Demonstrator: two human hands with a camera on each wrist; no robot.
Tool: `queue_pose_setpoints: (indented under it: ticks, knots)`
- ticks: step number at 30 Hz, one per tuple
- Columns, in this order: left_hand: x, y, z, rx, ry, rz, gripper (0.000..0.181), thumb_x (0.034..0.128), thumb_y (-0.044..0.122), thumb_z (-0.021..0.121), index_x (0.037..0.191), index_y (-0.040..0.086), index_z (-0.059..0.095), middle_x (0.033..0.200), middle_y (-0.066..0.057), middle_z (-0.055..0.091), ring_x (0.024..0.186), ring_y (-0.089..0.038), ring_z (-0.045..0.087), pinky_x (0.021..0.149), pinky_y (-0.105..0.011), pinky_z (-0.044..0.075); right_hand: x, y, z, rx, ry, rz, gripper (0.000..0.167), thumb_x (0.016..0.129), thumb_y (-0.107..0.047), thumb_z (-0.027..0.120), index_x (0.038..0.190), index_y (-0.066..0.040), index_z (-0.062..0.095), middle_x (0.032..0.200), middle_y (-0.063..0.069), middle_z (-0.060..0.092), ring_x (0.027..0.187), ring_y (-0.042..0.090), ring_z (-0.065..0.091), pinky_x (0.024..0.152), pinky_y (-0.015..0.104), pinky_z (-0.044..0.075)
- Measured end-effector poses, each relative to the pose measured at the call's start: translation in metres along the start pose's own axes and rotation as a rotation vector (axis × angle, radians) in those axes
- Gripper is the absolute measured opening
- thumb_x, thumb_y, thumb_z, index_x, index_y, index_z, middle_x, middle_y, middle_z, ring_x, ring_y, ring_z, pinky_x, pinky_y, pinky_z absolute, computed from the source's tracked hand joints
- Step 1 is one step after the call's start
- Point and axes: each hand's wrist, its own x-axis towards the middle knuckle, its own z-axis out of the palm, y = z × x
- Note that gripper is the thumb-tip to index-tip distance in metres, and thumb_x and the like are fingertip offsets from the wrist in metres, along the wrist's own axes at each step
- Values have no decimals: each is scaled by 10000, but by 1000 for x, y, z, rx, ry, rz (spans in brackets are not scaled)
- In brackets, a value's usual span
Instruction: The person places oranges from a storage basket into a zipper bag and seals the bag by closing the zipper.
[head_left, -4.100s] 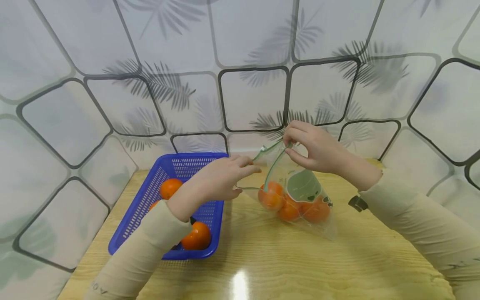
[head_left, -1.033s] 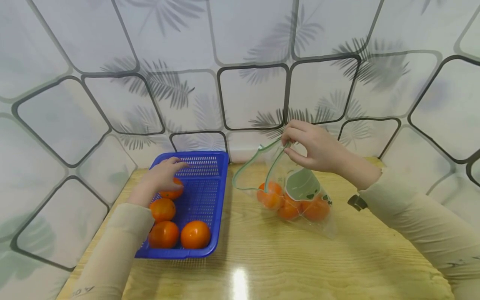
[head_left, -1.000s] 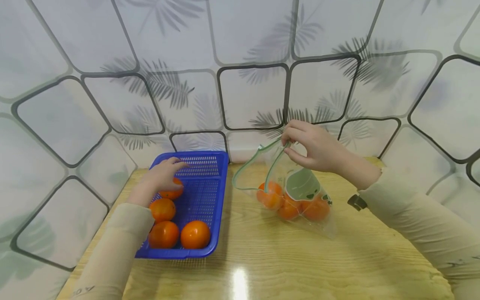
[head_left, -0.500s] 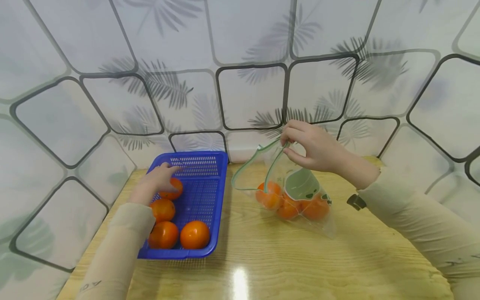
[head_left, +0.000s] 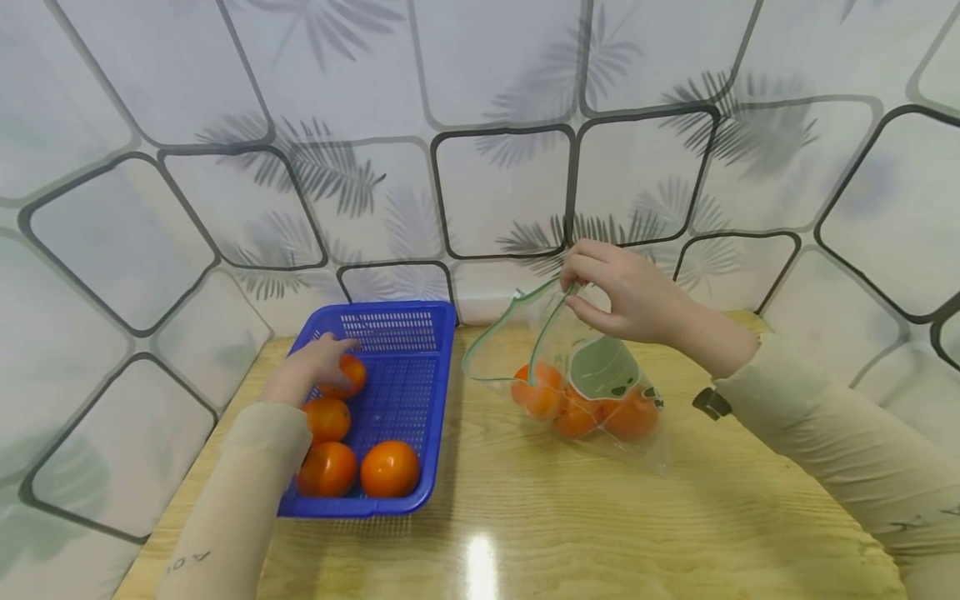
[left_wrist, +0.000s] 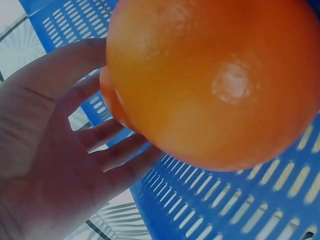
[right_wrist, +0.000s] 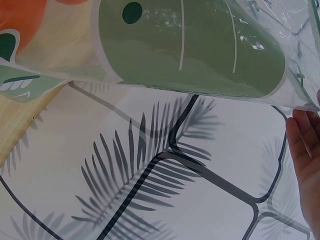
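In the head view my left hand curls its fingers around the farthest orange in the blue basket. The left wrist view shows this hand with its fingers about an orange, partly hidden behind a nearer orange. My right hand pinches the green-edged mouth of a clear zip bag, which stands open toward the left. Several oranges lie in the bag. In the right wrist view the fingertips of my right hand hold the bag's edge, beside its green print.
Other oranges lie in the basket, along its left side and at its near right corner. Basket and bag stand on a wooden table. A patterned wall covering rises behind and on both sides.
My left hand has moved from the bag's mouth to the basket, then lowered and drawn its fingers in around the far orange. My right hand still holds the bag in nearly the same place.
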Motion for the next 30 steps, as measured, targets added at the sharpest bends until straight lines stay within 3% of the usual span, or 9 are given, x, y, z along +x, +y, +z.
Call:
queue_pose_setpoints:
  ticks: [4,9,17,30]
  knots:
    - [0,-2,3,8,-33,-16,805,858,170,800,1575,36,459,1613,-419,314,1490,-633,317,1190,-761,312,0,-1,-1,0,-3,5,145,890,-13,725,999,-82,659,983,42,621,872,157,583,750,376,510]
    - [0,-5,6,34,-16,-1,799,849,173,810,1564,48,474,1578,-395,400,1464,-593,387,1195,-736,330,0,0,-2,7,-9,7,123,900,-25,714,1003,-72,665,991,46,624,876,161,584,761,379,512]
    - [1,-5,6,49,-29,16,801,816,141,827,1538,36,496,1564,-408,402,1450,-599,401,1186,-737,343,-1,0,-2,13,-8,-3,114,910,-27,699,1008,-74,665,999,46,627,882,158,591,759,379,523]
    - [-2,-9,-1,78,25,90,776,730,119,844,1447,67,552,1454,-406,475,1383,-643,430,1123,-770,389,-1,1,-1,14,-2,-7,96,919,-41,693,1007,-69,667,1000,52,634,880,152,604,754,369,524]
